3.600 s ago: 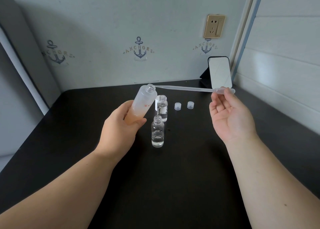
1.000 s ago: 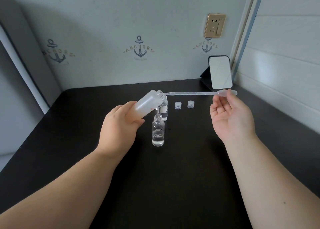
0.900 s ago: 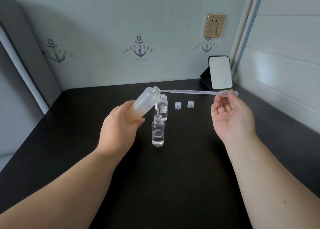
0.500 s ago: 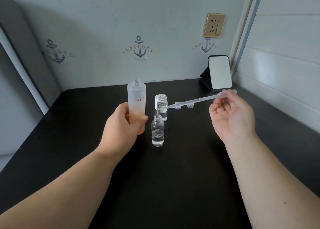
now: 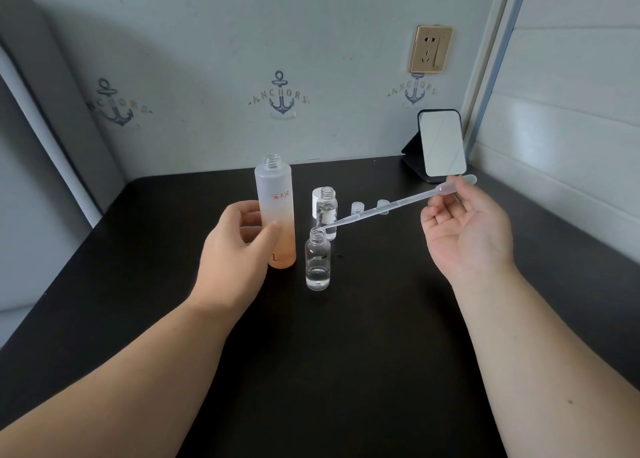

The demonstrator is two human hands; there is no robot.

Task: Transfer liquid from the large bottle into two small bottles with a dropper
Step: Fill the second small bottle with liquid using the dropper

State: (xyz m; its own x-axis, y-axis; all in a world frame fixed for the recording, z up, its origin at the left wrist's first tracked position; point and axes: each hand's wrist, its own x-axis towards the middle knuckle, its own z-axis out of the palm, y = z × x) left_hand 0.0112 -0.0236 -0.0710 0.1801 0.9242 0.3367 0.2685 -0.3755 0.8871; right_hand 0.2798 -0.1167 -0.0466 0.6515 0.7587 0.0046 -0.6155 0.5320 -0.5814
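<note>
I see my left hand (image 5: 235,249) wrapped round the lower half of the large bottle (image 5: 276,215), thumb across its front and fingers curled behind it. The bottle stands upright on the black bench (image 5: 329,371), uncapped, frosted white at the top and shading to orange at the base; whether its base rests fully on the bench or is held just above it, I cannot tell.

My right hand (image 5: 467,229) is turned palm up, its lower fingers loosely half-curled, while the thumb and forefinger pinch the bulb end of the dropper (image 5: 398,203). The dropper slopes down to the left, and its thin tip sits at the mouth of the near small bottle (image 5: 318,260); I cannot tell whether the tip is inside the neck or just touching the rim. That bottle is clear, open, upright, with a shallow layer of clear liquid at the bottom, and it stands just beside the large bottle on its right.

The far small bottle (image 5: 327,211) stands right behind the near one, also open, with a white cap (image 5: 317,203) showing partly behind its left shoulder. Two small caps (image 5: 356,208) lie on the bench to its right, the dropper's stem crossing in front of them.

At the back right corner a small mirror (image 5: 440,144) leans on its dark stand, and a wall socket (image 5: 430,49) sits above it.
</note>
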